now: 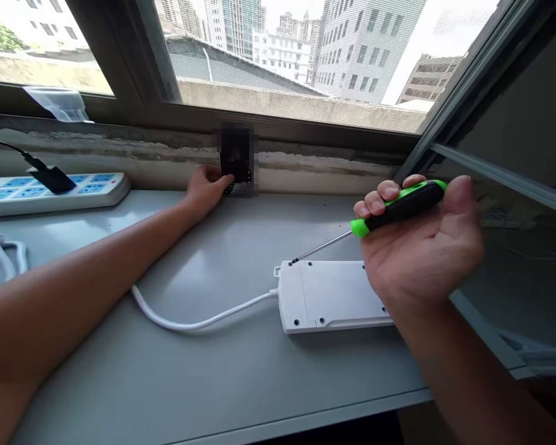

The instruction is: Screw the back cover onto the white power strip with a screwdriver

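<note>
My right hand (421,241) is wrapped around the black and green handle of a screwdriver (401,206). Its thin shaft slants down to the left, and the tip meets a screw hole at the far left corner of a white power strip (343,290). The strip lies underside up, with several dark screw holes showing; my right wrist covers its right end. Over by the window sill, my left hand (207,188) pinches the lower left edge of a dark upright rectangular object (236,162). Pixelation blurs that object, so its kind is unclear.
A white cord (185,326) curves from the strip and passes behind my left forearm. Another power strip (97,193) with blue sockets and a black plug (55,179) sits at the left. A clear plastic cup (62,102) lies on the sill. The grey tabletop (213,377) ends at its front edge.
</note>
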`<state>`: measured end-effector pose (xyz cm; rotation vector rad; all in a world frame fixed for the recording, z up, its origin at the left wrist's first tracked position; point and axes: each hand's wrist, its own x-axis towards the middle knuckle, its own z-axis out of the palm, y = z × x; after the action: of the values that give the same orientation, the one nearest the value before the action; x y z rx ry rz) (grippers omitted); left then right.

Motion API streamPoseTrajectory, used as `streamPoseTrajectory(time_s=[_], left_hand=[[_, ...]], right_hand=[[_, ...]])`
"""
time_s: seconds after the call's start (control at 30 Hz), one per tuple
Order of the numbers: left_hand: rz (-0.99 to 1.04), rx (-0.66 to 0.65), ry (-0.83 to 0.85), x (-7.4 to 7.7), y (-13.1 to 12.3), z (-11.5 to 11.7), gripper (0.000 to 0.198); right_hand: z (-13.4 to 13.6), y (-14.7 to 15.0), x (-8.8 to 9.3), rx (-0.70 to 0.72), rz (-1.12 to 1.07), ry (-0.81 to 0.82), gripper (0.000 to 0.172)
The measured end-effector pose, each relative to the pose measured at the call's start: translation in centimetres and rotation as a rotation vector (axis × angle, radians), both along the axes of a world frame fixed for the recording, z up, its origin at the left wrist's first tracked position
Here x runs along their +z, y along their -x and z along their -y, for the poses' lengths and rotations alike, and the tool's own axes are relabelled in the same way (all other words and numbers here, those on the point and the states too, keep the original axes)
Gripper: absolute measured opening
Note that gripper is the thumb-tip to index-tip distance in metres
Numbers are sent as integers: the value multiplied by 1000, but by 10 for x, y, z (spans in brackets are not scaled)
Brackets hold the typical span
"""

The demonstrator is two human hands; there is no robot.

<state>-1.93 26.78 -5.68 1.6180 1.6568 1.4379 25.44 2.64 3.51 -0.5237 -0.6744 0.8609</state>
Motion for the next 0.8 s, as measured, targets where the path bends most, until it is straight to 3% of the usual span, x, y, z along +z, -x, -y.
streamPoseTrajectory(time_s=[0.33,0.57,0.8], left_hand=[[5,2,5,2,-2,4,36],[7,-11,3,3,-2,6,35],[-3,-25,-9,4,-4,8,34]], right_hand=[[5,3,-3,73,95,-7,33],[7,6,-3,181,293,-68,33],[-17,24,12,347,421,-84,44]])
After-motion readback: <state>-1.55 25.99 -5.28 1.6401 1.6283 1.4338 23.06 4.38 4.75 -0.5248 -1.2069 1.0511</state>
